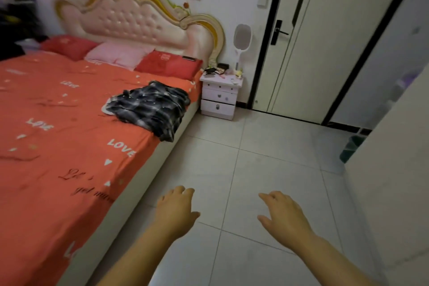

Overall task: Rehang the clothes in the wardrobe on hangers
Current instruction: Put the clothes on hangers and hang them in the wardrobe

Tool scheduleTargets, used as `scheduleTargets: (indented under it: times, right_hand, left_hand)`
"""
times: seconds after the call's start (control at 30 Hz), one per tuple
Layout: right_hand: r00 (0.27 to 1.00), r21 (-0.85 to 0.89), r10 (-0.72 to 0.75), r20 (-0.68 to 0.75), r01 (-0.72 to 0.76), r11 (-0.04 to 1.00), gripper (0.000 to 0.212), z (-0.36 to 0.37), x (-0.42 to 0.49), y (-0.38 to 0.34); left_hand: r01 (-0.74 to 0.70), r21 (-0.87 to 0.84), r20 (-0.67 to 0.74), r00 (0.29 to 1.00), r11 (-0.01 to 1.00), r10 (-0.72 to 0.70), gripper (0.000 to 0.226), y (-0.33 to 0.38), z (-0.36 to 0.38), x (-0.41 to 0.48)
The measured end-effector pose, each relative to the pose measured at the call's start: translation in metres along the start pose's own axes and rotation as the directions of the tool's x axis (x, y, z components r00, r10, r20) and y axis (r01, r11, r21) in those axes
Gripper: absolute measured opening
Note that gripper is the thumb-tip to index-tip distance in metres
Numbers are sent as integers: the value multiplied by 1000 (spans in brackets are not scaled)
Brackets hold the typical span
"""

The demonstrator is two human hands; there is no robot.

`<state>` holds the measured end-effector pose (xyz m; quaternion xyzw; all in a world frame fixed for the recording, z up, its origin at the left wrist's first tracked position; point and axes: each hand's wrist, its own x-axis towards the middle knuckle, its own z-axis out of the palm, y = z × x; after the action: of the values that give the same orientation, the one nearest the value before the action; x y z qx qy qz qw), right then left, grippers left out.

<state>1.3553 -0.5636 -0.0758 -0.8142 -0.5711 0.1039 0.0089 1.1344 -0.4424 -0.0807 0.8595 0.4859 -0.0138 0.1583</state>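
A dark checked garment [151, 107] lies crumpled on the bed [58, 134], at the side edge next to the floor, with one fold hanging over that edge. It is located ahead of the left grip [177, 210] and slightly to its left, well apart from it. It is touched by neither grip.

The left grip is held palm down above the tiled floor [267, 151], just beside the bed's side. Its fingers are loosely curved and nothing is held. The right grip [282, 212] is also held palm down, apart from the left grip, with fingers relaxed and spread. Nothing is held in it.

The bed is covered with an orange-red sheet printed with "LOVE". Beyond the garment, two red pillows [169, 65] and a pink pillow [118, 54] are lined up against a padded pink headboard [130, 18].

A white nightstand [219, 97] is placed far ahead of both grips, between the bed and a pale door [313, 65]. The small items on its top cannot be told apart. A white racket-shaped object [242, 42] stands upright at its back.

A white panel [394, 169] is located to the right of the right grip. A teal waste bin [350, 148] is partly hidden behind it.
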Motion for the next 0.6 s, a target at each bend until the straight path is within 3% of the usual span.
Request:
scheduleTargets:
  times: [0.23,0.6]
  right_hand:
    - [996,10,-80,49,79,997,57,-2,112,-34]
    - [955,36,-279,99,277,960,58,-17,343,-42]
  left_hand:
    - [113,-7,22,993,994,-113,63,-57,-16,76]
    - [270,-11,13,963,963,-270,58,-76,-45,260]
